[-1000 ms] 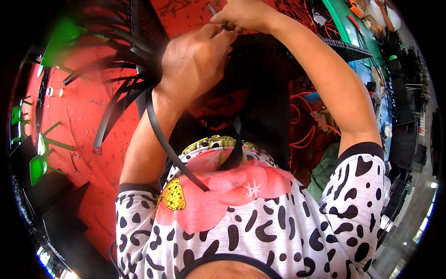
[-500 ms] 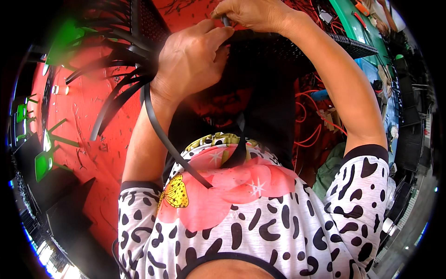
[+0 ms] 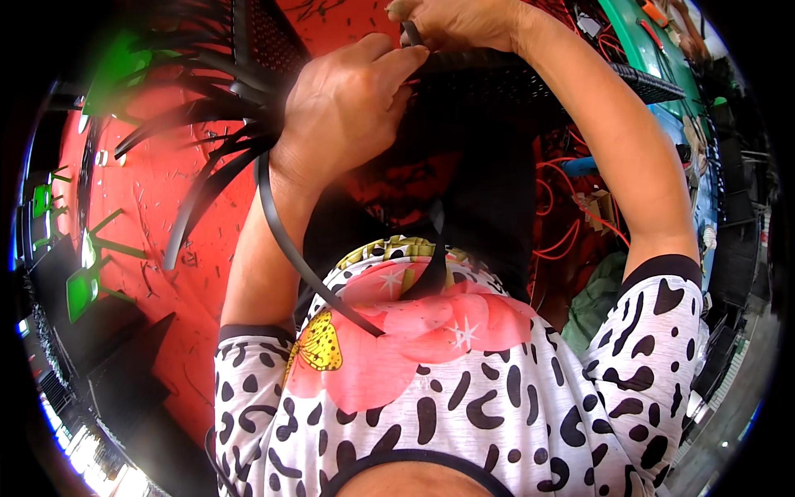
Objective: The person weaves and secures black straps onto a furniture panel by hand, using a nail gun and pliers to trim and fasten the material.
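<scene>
My left hand (image 3: pixel 344 112) is closed with thumb and fingertips pinching a flat black strip (image 3: pixel 411 33). Just beyond it, my right hand (image 3: pixel 468 23) has its fingers curled round the same short piece at the top edge of the view. Below both hands lies a dark woven piece (image 3: pixel 650 81), mostly in shadow, its edge running out to the right. Loose black strips (image 3: pixel 203 112) fan out left of my left wrist. One long black strip (image 3: pixel 286 236) curves from that wrist down to my shirt front. The fingertips are partly hidden.
Red floor (image 3: pixel 141 215) with dark scraps spreads on the left, near green and black chairs (image 3: pixel 83 290). Orange-red tubing (image 3: pixel 555 240) coils at right beside a small cardboard piece (image 3: pixel 598 207). A green surface (image 3: pixel 633 41) with tools stands at the far right.
Both hands and the strip between them appear slightly further right, as does most of the scene. The grip looks the same.
</scene>
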{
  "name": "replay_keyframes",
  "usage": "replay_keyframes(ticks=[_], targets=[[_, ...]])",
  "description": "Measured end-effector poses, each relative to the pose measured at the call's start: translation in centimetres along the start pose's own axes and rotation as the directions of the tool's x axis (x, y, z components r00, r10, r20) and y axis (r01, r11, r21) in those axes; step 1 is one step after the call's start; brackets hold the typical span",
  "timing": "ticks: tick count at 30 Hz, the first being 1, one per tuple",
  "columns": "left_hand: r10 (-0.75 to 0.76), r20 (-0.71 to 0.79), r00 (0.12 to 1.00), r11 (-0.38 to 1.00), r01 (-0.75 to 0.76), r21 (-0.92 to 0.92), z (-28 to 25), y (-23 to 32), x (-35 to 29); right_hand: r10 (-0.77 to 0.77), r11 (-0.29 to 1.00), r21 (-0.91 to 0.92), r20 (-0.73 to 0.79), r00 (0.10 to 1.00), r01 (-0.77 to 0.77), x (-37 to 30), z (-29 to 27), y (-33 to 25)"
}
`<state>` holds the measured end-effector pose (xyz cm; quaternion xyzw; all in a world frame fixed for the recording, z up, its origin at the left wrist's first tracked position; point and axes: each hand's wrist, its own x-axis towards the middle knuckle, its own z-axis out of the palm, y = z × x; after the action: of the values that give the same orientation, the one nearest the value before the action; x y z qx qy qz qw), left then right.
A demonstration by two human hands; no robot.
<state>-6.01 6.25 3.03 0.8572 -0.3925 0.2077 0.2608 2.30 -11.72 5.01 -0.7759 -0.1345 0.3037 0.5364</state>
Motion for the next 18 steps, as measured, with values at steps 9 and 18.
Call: replay_keyframes(ticks=[9,18], targets=[[0.039,-0.012,0.999,0.999,-0.039,-0.015,-0.1,0.0,0.1,0.001,0.974,-0.222,0.206,0.979,0.045,0.9,-0.2,0.4],[0.0,-0.071,0.997,1.0,-0.001,-0.017,0.4,-0.2,0.2,-0.401,0.865,-0.298,0.077,0.913,0.405,-1.9,1.2,-0.5]])
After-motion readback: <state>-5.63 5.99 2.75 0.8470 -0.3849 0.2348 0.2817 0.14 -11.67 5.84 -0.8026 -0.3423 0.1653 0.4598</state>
